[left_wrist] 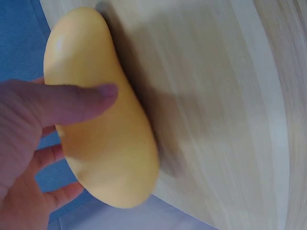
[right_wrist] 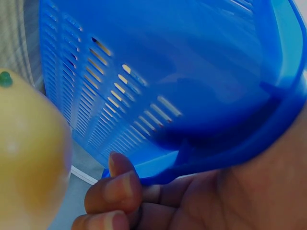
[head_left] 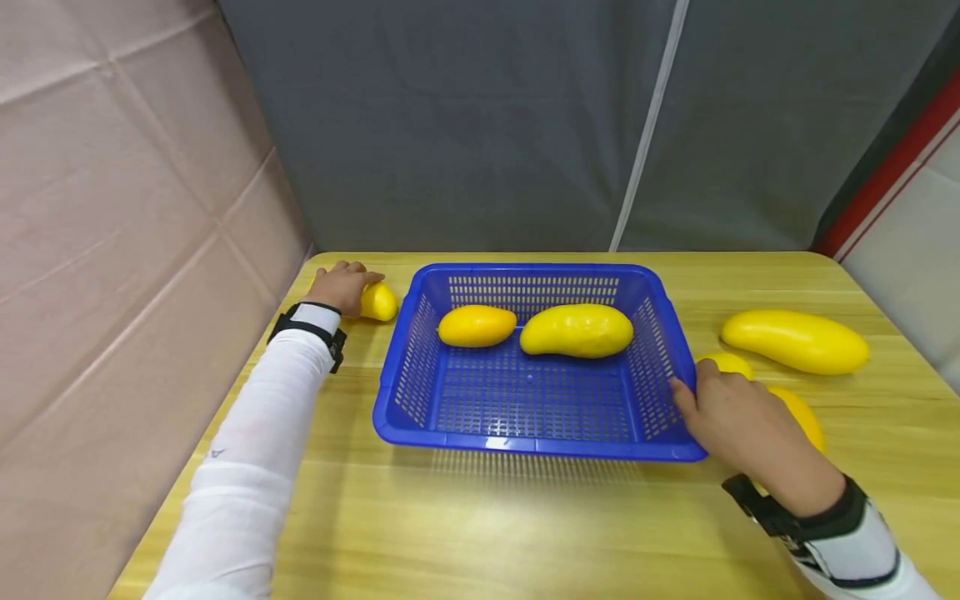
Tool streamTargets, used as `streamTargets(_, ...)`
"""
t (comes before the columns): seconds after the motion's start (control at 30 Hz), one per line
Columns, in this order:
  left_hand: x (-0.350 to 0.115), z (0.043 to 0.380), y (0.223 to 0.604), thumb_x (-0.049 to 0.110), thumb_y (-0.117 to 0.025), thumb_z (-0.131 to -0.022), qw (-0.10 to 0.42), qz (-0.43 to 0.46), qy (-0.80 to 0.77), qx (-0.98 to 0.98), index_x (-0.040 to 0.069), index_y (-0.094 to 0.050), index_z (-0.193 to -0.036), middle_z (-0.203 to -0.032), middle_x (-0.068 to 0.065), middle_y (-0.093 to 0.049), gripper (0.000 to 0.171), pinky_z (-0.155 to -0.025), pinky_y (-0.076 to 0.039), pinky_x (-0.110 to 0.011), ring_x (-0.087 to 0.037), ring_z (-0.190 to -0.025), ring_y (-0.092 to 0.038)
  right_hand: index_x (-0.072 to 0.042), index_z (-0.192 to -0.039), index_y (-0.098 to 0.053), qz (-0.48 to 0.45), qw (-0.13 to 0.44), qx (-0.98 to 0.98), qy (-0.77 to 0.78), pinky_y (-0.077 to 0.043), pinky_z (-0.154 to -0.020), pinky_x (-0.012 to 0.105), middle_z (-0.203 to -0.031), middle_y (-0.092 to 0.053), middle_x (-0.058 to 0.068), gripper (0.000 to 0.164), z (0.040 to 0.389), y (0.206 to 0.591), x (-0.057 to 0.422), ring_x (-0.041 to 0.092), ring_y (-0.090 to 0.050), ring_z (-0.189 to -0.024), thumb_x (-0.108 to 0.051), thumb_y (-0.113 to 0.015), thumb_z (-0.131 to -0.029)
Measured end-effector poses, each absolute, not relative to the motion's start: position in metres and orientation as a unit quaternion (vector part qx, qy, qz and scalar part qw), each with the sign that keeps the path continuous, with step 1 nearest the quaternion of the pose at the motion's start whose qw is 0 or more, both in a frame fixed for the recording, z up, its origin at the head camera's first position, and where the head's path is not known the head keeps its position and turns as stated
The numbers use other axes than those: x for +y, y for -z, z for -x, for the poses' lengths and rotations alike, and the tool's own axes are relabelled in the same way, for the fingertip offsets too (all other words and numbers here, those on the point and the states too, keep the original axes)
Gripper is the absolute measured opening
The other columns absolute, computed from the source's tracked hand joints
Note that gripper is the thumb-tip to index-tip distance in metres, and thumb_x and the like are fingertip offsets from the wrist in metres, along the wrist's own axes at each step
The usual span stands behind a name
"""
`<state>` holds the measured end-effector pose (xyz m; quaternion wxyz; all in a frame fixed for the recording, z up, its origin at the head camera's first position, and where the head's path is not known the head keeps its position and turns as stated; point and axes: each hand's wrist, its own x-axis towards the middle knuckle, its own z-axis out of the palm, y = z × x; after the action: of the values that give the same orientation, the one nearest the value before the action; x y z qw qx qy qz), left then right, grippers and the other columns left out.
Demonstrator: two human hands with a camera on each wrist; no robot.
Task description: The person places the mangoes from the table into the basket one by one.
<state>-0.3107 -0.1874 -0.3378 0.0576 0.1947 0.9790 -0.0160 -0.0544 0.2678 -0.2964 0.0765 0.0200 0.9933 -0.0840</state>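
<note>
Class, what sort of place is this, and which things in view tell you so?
Probably a screened-off work booth: grey sheeting behind and creased pale sheeting at left close in a wood-grained table that bears a blue basket.

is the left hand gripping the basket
No, the left hand holds a yellow fruit outside the basket, while the right hand grips the basket's edge.

Glare on tabletop, dimmer wrist views

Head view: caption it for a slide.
Left hand holding a fruit, right hand gripping a blue basket with two yellow fruits inside.
</note>
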Motion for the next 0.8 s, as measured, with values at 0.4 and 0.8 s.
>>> streamTargets(0.4, -0.194, 0.304, 0.336, 0.017, -0.083, -0.071, 0.074, -0.190, 0.032, 0.979, 0.008, -0.049, -0.139, -0.121, -0.022, -0.052, 0.076, -0.093, -0.034, -0.064, -0.042, -0.114, -0.045, 0.018, -0.106, -0.045, -0.014, 0.065, 0.994, 0.082, -0.039, -0.045, 0.034, -0.068, -0.047, 0.014, 0.052, 0.054, 0.296, 0.266, 0.026, -0.048, -0.055, -0.033, -0.043, -0.100)
streamTargets(0.8, -0.197, 0.297, 0.350, 0.023, -0.078, -0.074, 0.042, -0.173, 0.024, 0.984, 0.008, -0.046, -0.140, -0.124, -0.026, -0.046, 0.075, -0.089, -0.033, -0.070, -0.047, -0.113, -0.041, 0.018, -0.107, -0.044, -0.014, 0.077, 0.994, 0.082, -0.039, -0.046, 0.034, -0.069, -0.047, 0.014, 0.054, 0.055, 0.295, 0.268, 0.027, -0.049, -0.056, -0.036, -0.041, -0.101)
